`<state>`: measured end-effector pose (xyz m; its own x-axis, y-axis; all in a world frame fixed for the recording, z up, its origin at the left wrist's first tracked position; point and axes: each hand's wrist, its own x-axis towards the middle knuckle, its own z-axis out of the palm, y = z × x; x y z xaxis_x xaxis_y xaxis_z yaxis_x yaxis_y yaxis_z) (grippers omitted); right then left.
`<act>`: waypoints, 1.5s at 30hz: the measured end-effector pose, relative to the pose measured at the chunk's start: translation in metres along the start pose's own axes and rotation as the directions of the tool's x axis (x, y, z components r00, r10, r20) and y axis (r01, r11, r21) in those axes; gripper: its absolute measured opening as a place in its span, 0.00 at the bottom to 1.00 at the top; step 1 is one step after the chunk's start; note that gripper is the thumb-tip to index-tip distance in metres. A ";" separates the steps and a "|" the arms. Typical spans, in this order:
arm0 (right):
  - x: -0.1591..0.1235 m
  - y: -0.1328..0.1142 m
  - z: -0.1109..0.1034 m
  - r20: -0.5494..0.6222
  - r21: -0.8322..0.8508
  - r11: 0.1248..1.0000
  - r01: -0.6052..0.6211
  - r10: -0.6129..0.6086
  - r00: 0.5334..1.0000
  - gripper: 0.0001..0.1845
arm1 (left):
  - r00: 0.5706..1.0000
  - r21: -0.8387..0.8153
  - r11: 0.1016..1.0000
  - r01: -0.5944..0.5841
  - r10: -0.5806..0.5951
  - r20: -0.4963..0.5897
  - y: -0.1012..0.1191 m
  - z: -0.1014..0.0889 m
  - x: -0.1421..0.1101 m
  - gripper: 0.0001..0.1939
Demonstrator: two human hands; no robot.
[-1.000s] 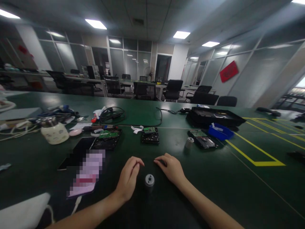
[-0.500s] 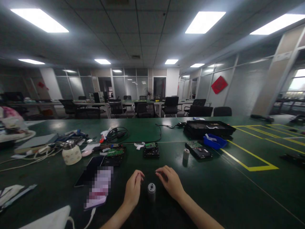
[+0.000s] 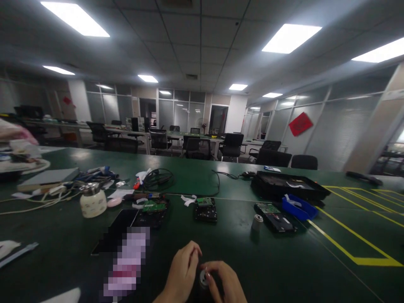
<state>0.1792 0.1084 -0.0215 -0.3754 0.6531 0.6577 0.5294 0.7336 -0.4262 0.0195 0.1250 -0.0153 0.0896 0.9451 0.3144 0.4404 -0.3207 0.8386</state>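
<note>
A small silver metal cylinder (image 3: pixel 203 279) with dark holes in its top stands upright on the green table, low in the middle of the view. My right hand (image 3: pixel 225 280) comes over it from the right, thumb and forefinger pinched close at its top face. Anything tiny between those fingertips is too small to name. My left hand (image 3: pixel 184 269) is beside the cylinder on the left, fingers curled and pressed together; what they hold, if anything, is hidden. The cylinder's lower part is dark and partly covered by my hands.
A second metal cylinder (image 3: pixel 257 222) stands farther right, near a hard drive (image 3: pixel 277 219) and a blue tray (image 3: pixel 299 208). Two more drives, one a hard drive (image 3: pixel 205 210), lie ahead. A black tray (image 3: pixel 288 185) sits behind. Leftward are a phone (image 3: pixel 128 263) and a cream jar (image 3: pixel 93 202).
My right hand has moved left and down onto the top of the near cylinder. My left hand has stayed close beside it. The head view has tilted and shifted.
</note>
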 end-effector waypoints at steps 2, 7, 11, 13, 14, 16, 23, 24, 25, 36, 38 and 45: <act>-0.001 0.001 0.002 -0.028 -0.019 0.999 0.030 -0.031 0.999 0.08 | 1.000 0.028 0.999 -0.017 0.018 -0.008 0.003 -0.001 -0.001 0.15; 0.001 -0.005 0.002 -0.053 -0.042 0.997 0.066 -0.068 0.996 0.09 | 0.997 0.055 0.996 -0.077 0.078 -0.024 0.008 -0.003 -0.004 0.15; 0.002 -0.015 -0.002 -0.006 -0.072 0.997 0.029 -0.030 1.000 0.09 | 0.991 0.118 0.985 -0.128 0.133 -0.035 0.009 -0.005 -0.008 0.14; 0.002 -0.017 -0.003 0.017 -0.072 0.997 0.004 -0.002 1.000 0.08 | 0.989 0.161 0.977 -0.141 0.147 -0.026 0.011 -0.006 -0.010 0.14; 0.002 -0.018 -0.003 0.031 -0.071 0.997 -0.005 0.007 0.999 0.08 | 0.988 0.182 0.972 -0.147 0.153 -0.020 0.012 -0.006 -0.011 0.14; 0.002 -0.020 -0.004 0.067 -0.072 0.997 -0.013 0.018 0.998 0.08 | 0.985 0.227 0.960 -0.162 0.170 -0.016 0.014 -0.006 -0.013 0.14; 0.001 -0.027 -0.009 0.142 -0.088 0.994 -0.060 0.072 0.987 0.07 | 0.970 0.125 0.979 -0.158 0.178 -0.164 0.020 -0.003 -0.024 0.14; 0.000 -0.027 -0.010 0.155 -0.089 0.995 -0.045 0.058 0.986 0.07 | 0.970 0.064 0.987 -0.148 0.157 -0.185 0.021 -0.002 -0.026 0.14; 0.000 -0.026 -0.010 0.167 -0.095 0.995 -0.027 0.043 0.985 0.07 | 0.971 0.010 0.989 -0.146 0.146 -0.189 0.023 -0.001 -0.028 0.14; -0.006 -0.011 -0.001 0.167 -0.165 0.986 -0.020 0.047 0.985 0.11 | 0.966 -0.067 0.968 -0.242 0.235 -0.106 0.021 0.001 -0.030 0.08; -0.005 -0.014 -0.003 0.165 -0.096 0.995 -0.040 0.056 0.985 0.17 | 0.973 -0.068 0.974 -0.214 0.206 -0.108 0.020 0.001 -0.030 0.08; 0.001 -0.017 -0.003 0.158 -0.263 0.962 -0.078 0.123 0.980 0.12 | 0.976 -0.094 0.981 -0.168 0.152 -0.153 0.014 0.003 -0.026 0.05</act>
<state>0.1722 0.0964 -0.0113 -0.4229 0.7599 0.4937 0.7384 0.6048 -0.2982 0.0260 0.0961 -0.0128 0.0179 0.8642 0.5028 0.3335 -0.4793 0.8118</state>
